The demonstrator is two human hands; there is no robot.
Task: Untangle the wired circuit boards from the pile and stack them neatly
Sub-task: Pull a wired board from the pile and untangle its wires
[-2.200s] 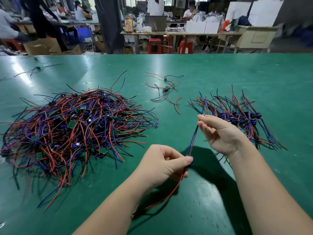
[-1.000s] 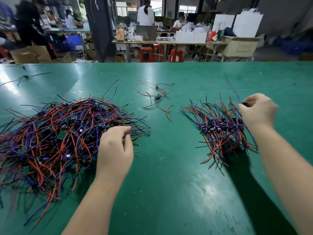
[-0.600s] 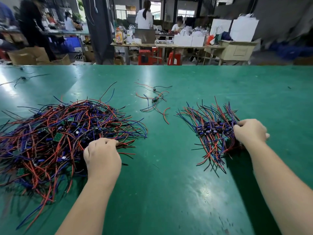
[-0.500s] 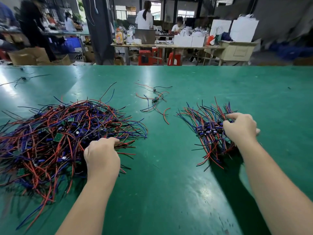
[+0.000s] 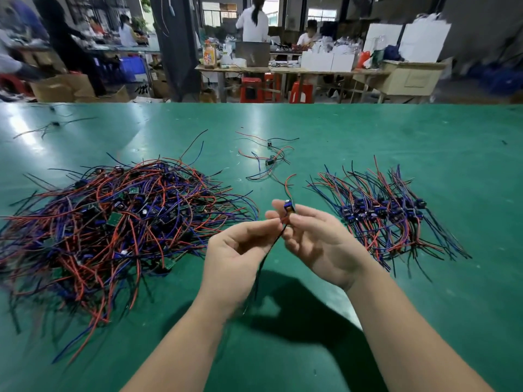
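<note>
A big tangled pile of small circuit boards with red, blue and black wires lies on the left of the green table. On the right, a sorted stack has its boards lined up and wires fanned out. Between them, above the table, my right hand pinches one small board with a blue part at its fingertips. My left hand pinches that board's wires just below, and they hang down in a dark strand past my left palm.
A few loose wired boards lie at the middle back of the table, and another stray wire at the far left back. Beyond the table's far edge are workbenches, red stools, boxes and several people.
My left hand has left the big pile and my right hand has left the sorted stack. Both have come together at the middle, now holding one board and its wires.
</note>
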